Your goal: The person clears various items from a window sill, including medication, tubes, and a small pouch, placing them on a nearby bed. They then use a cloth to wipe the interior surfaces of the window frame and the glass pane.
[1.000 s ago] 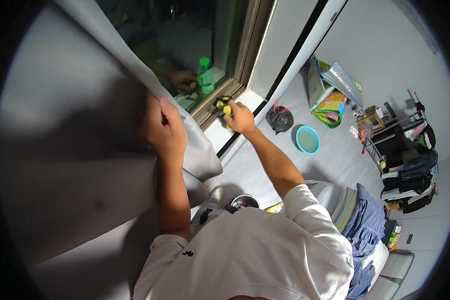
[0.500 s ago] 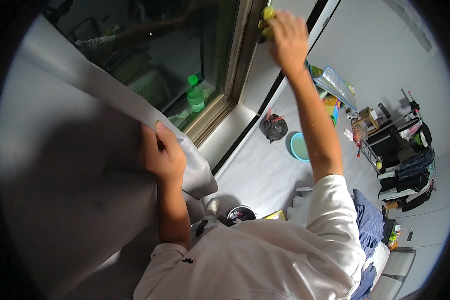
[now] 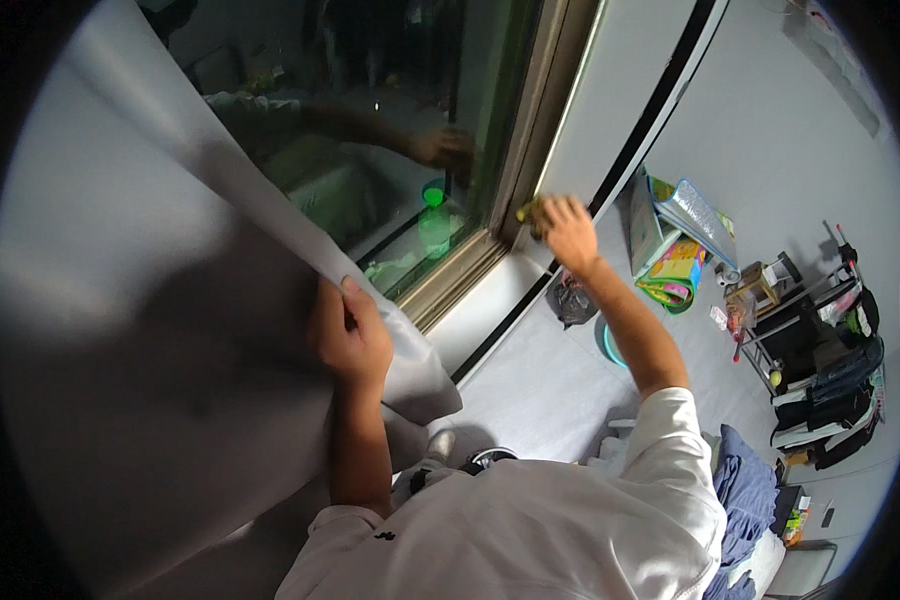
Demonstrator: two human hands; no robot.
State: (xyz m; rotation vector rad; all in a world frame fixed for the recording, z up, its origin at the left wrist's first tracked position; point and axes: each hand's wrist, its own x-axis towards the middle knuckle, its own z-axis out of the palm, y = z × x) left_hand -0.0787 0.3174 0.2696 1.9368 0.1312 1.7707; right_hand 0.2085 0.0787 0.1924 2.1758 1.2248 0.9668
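A grey curtain point(image 3: 170, 330) fills the left side, and my left hand point(image 3: 354, 335) grips its edge, pulling it away from the window. My right hand point(image 3: 568, 235) is closed on a yellow-green cloth point(image 3: 532, 212), pressed at the lower part of the brown window frame point(image 3: 515, 170) by the white side wall. Most of the cloth is hidden under my fingers. Behind the dark window glass point(image 3: 390, 70) a green bottle point(image 3: 434, 225) shows, along with a reflection of my arm.
Below my right forearm are a black rubbish bag point(image 3: 572, 302) and a turquoise basin point(image 3: 611, 345), partly covered. Folded colourful mats point(image 3: 675, 270) lean by the wall. Further right stand a small wooden stool point(image 3: 755, 287) and a rack with dark clothes point(image 3: 840, 390). A white sill point(image 3: 490, 300) runs under the window.
My right hand has come down along the window frame with the cloth, from high up to near the sill. My left hand keeps its hold on the curtain. The view has shifted slightly.
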